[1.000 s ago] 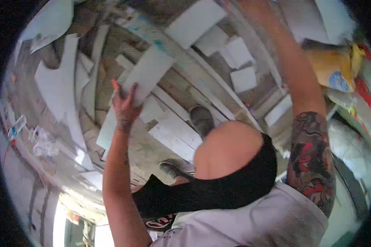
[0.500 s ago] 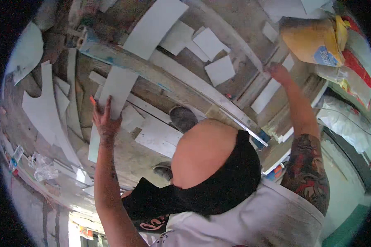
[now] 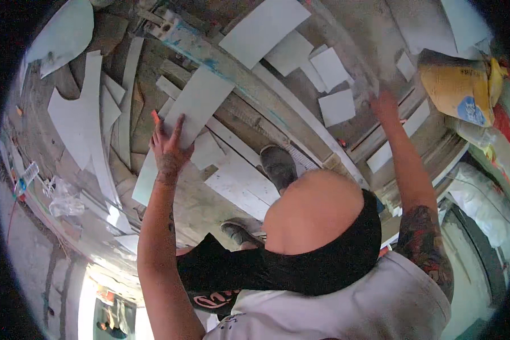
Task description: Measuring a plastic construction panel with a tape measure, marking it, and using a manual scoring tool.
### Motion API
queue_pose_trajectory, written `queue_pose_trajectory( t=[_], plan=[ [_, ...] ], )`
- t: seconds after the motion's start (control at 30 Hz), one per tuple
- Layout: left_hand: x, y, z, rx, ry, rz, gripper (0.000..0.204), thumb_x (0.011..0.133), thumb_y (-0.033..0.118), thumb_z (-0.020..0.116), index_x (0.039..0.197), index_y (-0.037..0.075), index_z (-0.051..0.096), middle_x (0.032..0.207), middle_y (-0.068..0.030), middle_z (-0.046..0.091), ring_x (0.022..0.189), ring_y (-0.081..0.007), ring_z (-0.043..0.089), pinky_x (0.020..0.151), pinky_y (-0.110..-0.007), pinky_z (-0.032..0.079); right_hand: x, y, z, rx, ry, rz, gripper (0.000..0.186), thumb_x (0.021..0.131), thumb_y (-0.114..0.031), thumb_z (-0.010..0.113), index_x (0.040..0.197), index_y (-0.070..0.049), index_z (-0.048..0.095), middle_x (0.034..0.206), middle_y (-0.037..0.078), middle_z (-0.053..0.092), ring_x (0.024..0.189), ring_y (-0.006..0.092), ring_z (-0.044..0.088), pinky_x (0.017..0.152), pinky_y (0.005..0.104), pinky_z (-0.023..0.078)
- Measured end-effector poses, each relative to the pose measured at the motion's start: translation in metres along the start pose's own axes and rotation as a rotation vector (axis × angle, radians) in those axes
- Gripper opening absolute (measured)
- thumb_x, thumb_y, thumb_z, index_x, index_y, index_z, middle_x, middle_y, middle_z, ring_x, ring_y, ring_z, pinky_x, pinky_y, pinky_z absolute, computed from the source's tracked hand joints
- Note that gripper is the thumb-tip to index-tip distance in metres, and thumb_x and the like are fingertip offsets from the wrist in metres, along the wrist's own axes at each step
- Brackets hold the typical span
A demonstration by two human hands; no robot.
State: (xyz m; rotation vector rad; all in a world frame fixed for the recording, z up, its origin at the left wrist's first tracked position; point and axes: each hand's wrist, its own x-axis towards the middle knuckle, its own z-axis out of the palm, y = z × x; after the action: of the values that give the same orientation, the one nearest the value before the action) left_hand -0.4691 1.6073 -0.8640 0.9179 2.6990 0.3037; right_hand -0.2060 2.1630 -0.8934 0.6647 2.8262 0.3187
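My left hand [image 3: 171, 150] spans a flat white board [image 3: 205, 96], thumb at one long edge and fingers over the other. A small orange-ended item [image 3: 156, 117] sticks out by its fingertips; its kind does not show. Out to the right, my right hand [image 3: 384, 107] reaches down low, its fingers smeared by motion. A blurred pale strip [image 3: 351, 54] runs from the far side toward it. Close to that hand lies a narrow white strip of board [image 3: 399, 139]. Whether the right hand grips anything is not clear.
A long blue-stained beam [image 3: 226, 79] crosses the floor beyond my shoe [image 3: 277, 167]. White offcuts [image 3: 337, 107] lie past it, and curved pieces [image 3: 76, 122] at the left. A yellow sack [image 3: 453, 85] stands at the right. My bent knee [image 3: 317, 212] is in the middle.
The view has shifted, so most of the floor sits further right in the picture. My left hand stays on the white board. My right hand has moved slightly left against the floor pieces.
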Motion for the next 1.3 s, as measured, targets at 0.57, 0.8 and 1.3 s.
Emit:
queue_pose_trajectory(
  t=[0.57, 0.8, 1.3],
  plan=[
    [0.003, 0.004, -0.001, 0.015, -0.04, -0.086, 0.085, 0.057, 0.03, 0.077, 0.133, 0.037, 0.04, 0.134, -0.0233, 0.03, 0.119, -0.039, 0.038, 0.098, -0.051, 0.031, 0.038, 0.08, 0.046, -0.058, 0.003, -0.054, 0.049, 0.082, -0.032, 0.055, 0.119, 0.001, 0.05, 0.117, 0.025, 0.053, 0.099, 0.0379, 0.057, 0.082, 0.0451, 0.048],
    [0.021, 0.016, -0.001, -0.001, 0.041, -0.028, 0.084, 0.059, 0.034, 0.076, 0.133, 0.038, 0.038, 0.124, -0.0229, 0.04, 0.116, -0.039, 0.039, 0.103, -0.053, 0.022, 0.027, 0.094, 0.046, 0.036, -0.182, 0.041, 0.032, 0.08, -0.02, 0.054, 0.105, -0.001, 0.061, 0.106, 0.026, 0.055, 0.099, 0.037, 0.054, 0.08, 0.0419, 0.048],
    [0.017, 0.009, 0.022, 0.009, 0.07, -0.033, 0.085, 0.059, 0.037, 0.078, 0.133, 0.042, 0.037, 0.131, -0.0198, 0.035, 0.121, -0.0365, 0.036, 0.1, -0.055, 0.026, 0.198, -0.111, -0.038, 0.36, -0.286, -0.172, 0.046, 0.087, -0.048, 0.052, 0.097, -0.004, 0.063, 0.074, 0.015, 0.062, 0.068, 0.0251, 0.061, 0.067, 0.0349, 0.048]
  ],
)
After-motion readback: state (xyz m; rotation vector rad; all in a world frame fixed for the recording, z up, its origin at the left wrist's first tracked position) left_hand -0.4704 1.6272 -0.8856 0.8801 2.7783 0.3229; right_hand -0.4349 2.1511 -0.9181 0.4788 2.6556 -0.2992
